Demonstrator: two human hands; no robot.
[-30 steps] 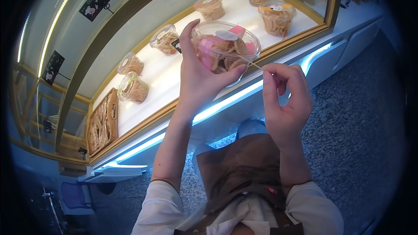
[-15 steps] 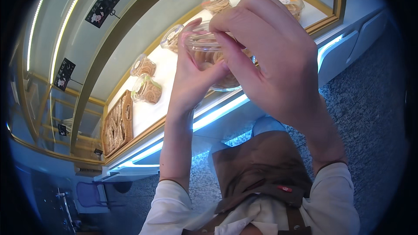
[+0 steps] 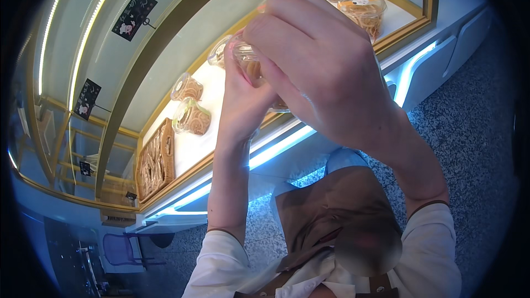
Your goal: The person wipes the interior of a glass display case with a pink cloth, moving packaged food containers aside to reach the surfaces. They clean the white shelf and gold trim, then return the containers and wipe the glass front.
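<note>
Both my hands are at a clear plastic tub of round cookies [image 3: 253, 70], held up in front of the display case. My left hand [image 3: 243, 102] is wrapped round its left side. Across the top comes my right hand [image 3: 331, 72], its fingers curled and pressed at the rim of the lid, with the thumb along the near side. The back of this hand covers most of the tub, so its fingertips are hidden. Whether the lid is fully seated cannot be made out.
Similar cookie tubs stand on the white shelf: a green-banded one [image 3: 191, 117], one behind it [image 3: 186, 87], and an orange-labelled one [image 3: 362, 14] at the back right. A wicker basket [image 3: 170, 157] holds wrapped packs. The case's gold frame [image 3: 408, 32] borders the shelf.
My right hand has shifted left over the tub's lid and now hides more of it. The tubs at the back right show more fully. My left hand keeps its hold.
</note>
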